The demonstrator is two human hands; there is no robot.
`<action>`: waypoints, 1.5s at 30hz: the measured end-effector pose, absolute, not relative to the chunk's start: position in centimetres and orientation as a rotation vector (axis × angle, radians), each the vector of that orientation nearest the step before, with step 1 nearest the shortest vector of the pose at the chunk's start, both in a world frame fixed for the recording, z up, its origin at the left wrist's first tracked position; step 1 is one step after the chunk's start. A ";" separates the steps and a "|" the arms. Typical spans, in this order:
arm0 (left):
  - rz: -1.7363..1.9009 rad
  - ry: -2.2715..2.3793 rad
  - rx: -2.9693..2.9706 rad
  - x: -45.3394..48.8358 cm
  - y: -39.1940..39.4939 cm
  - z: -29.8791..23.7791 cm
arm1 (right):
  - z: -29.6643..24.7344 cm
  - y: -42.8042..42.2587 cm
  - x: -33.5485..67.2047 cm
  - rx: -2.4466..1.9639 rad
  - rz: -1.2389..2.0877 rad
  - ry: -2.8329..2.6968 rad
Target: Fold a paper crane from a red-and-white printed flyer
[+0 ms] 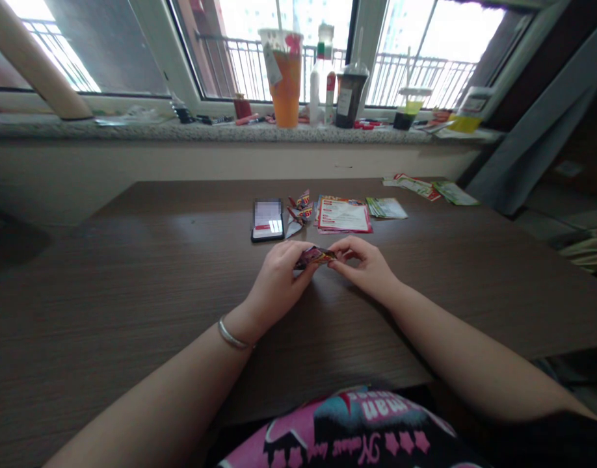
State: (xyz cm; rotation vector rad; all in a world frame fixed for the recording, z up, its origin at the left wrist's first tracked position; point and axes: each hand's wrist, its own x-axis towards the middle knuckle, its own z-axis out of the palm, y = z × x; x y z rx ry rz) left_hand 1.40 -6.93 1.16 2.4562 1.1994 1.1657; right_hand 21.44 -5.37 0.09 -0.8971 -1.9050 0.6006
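Above the middle of the table, a small folded piece of colourful printed paper (pixel 314 255) in dark, purple and yellow tones is between my two hands. My left hand (pixel 280 272), with a silver bangle at its wrist, wraps round the left part of the paper. At its right end, the thumb and fingers of my right hand (pixel 365 262) pinch the tip. Just beyond lie folded pieces of similar printed paper (pixel 302 209), a phone (pixel 268 220) with a lit screen, and a stack of red-edged printed sheets (pixel 344 214).
Green-and-white printed papers (pixel 386 207) lie right of the stack, with more leaflets (pixel 418 186) at the table's (pixel 132 292) far right edge. Along the windowsill (pixel 205 132) stand a tall orange drink cup (pixel 286 84), a dark drink cup (pixel 350 97), bottles and small items.
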 end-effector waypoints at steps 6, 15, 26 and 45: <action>1.185 1.136 2.459 1.6 -6.7 1.0 | 0.4 -5.7 21.3 -0.853 0.486 -1.947; 1.181 1.062 2.452 1.7 -6.7 0.8 | 0.4 -5.7 21.1 -0.788 0.360 -1.965; 1.451 1.236 2.392 1.3 -7.1 1.4 | 0.5 -6.1 21.1 -0.804 0.213 -1.947; 1.550 0.994 2.313 1.6 -7.0 1.4 | 0.4 -6.1 21.1 -0.831 0.203 -1.965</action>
